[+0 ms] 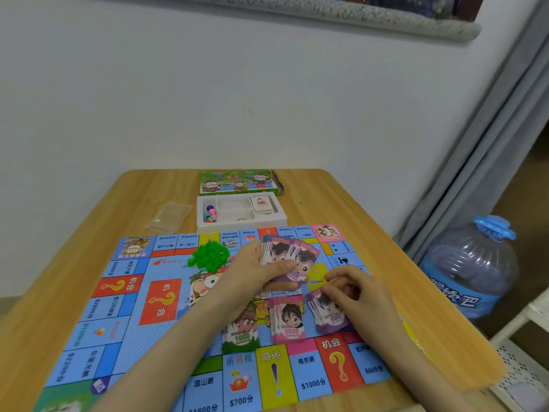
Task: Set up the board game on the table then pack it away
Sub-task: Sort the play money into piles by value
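Note:
The paper game board (124, 316) lies spread on the wooden table (371, 233). My left hand (255, 275) grips a fanned bundle of purple 500 notes (289, 255) above the board's middle. My right hand (353, 288) rests its fingertips on a purple 500 pile (329, 318) lying on the board. Beside that pile lie a pink 5000 pile (288, 321) and a green 1000 pile (240, 336). A heap of small green houses (209, 257) sits on the board's far part. Behind the board stand the white insert tray (240, 214), holding pawns and a card deck, and the green box (239, 182).
An empty clear plastic bag (169, 217) lies left of the tray. A large blue water bottle (469, 269) stands on the floor right of the table. A white wire rack (525, 361) is at the lower right. A wall runs close behind the table.

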Tool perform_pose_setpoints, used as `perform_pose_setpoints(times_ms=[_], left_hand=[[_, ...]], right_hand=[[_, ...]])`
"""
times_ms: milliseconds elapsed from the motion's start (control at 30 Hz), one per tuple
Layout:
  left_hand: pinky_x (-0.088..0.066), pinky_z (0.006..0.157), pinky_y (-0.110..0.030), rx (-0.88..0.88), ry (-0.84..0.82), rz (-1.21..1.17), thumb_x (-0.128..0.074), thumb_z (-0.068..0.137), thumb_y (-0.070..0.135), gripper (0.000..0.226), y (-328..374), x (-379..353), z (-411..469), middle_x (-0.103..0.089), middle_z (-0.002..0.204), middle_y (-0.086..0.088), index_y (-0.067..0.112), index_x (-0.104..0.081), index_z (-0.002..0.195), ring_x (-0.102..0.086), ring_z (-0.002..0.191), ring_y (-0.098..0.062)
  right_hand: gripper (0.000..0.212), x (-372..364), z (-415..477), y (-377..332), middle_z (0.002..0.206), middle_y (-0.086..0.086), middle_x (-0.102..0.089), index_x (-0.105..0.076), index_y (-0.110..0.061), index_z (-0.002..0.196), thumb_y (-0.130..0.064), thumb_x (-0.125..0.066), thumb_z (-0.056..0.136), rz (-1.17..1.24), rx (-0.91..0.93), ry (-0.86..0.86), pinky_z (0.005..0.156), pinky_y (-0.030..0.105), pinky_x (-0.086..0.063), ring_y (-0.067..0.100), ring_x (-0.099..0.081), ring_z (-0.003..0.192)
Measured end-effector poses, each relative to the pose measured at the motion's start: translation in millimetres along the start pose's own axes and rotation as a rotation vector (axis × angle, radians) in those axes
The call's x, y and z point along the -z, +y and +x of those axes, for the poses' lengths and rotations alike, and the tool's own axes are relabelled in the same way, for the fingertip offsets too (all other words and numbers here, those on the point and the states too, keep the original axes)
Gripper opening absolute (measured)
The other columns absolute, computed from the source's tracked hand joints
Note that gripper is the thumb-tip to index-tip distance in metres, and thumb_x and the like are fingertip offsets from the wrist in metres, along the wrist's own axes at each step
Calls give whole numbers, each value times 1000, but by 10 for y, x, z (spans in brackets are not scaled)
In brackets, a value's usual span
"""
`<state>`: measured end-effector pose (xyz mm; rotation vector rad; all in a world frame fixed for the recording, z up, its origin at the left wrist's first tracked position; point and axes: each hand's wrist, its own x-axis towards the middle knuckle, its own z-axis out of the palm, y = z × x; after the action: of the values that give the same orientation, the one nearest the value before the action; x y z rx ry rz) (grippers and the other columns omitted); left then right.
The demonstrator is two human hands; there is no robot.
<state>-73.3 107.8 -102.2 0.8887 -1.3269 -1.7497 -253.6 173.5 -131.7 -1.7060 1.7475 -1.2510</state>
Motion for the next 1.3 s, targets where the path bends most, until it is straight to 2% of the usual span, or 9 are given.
perform_pose_setpoints(times_ms=[300, 367, 500, 633, 767, 1000, 1133, 1233, 1300], left_hand=[[-57, 59, -21, -5, -17, -5, -62, 86, 0, 17, -5, 13, 6, -75, 93, -8, 8, -63, 101, -73, 82, -23], [-57, 59, -21, -6, -17, -6, -63, 86, 1, 17, -8, 17, 7, -75, 94, -8, 8, -63, 102, -73, 83, -24], [-57, 61, -22, -14, -21, 1, -62, 87, 1, 18, -21, 24, 13, -74, 96, -11, 6, -62, 104, -72, 85, -27], [-57, 60, -21, -15, -16, 6, -63, 86, 1, 20, -24, 25, 22, -75, 94, -10, 4, -62, 106, -72, 82, -25], [-57, 61, -23, -22, -12, 12, -63, 86, 1, 26, -33, 31, 24, -74, 95, -11, 2, -61, 111, -72, 81, -24], [-58, 61, -23, -17, -26, 9, -62, 87, 1, 22, -39, 29, 23, -75, 94, -10, 3, -62, 109, -72, 82, -25], [-57, 61, -22, -11, -25, -4, -62, 86, 1, 27, -42, 35, 23, -74, 97, -12, 1, -61, 113, -72, 84, -25], [-57, 61, -22, -3, -22, 1, -62, 87, 2, 27, -44, 39, 22, -74, 98, -12, 2, -61, 114, -72, 87, -28], [-57, 61, -22, 0, -24, 8, -62, 87, 2, 27, -44, 40, 20, -74, 98, -12, 2, -61, 114, -72, 88, -28]], right_hand=[[15, -9, 3, 62, 68, -13, -60, -65, -24, 88, -12, -71, 81, -60, 28, 31, 63, 9, -38, 1, -51, 72], [17, -21, -7, 44, 78, -12, -59, -63, -25, 90, -13, -72, 81, -78, 84, 39, 66, 9, -37, 2, -50, 76], [30, -78, -16, 11, 98, -16, -52, -57, -29, 101, -43, -63, 75, -186, 151, -79, 77, 9, -37, -5, -48, 92], [45, -109, -10, 59, 104, -15, -46, -58, -36, 108, -59, -48, 71, -362, 208, -153, 83, 27, -45, 3, -50, 95], [39, -120, -12, 88, 103, -13, -46, -63, -40, 104, -59, -49, 73, -409, 268, -138, 79, 30, -43, 1, -46, 88], [35, -130, -6, 96, 100, -16, -44, -60, -33, 97, -55, -42, 77, -425, 275, -153, 73, 21, -41, 5, -50, 86], [28, -142, -1, 114, 104, -13, -47, -61, -32, 102, -45, -47, 82, -449, 288, -149, 70, 17, -37, 6, -50, 86], [21, -134, -6, 98, 105, -14, -45, -57, -29, 105, -41, -54, 88, -393, 276, -119, 74, 18, -41, 3, -50, 91], [12, -117, -11, 74, 99, -14, -48, -52, -29, 98, -37, -54, 89, -277, 245, -36, 73, 14, -40, 2, -48, 89]])
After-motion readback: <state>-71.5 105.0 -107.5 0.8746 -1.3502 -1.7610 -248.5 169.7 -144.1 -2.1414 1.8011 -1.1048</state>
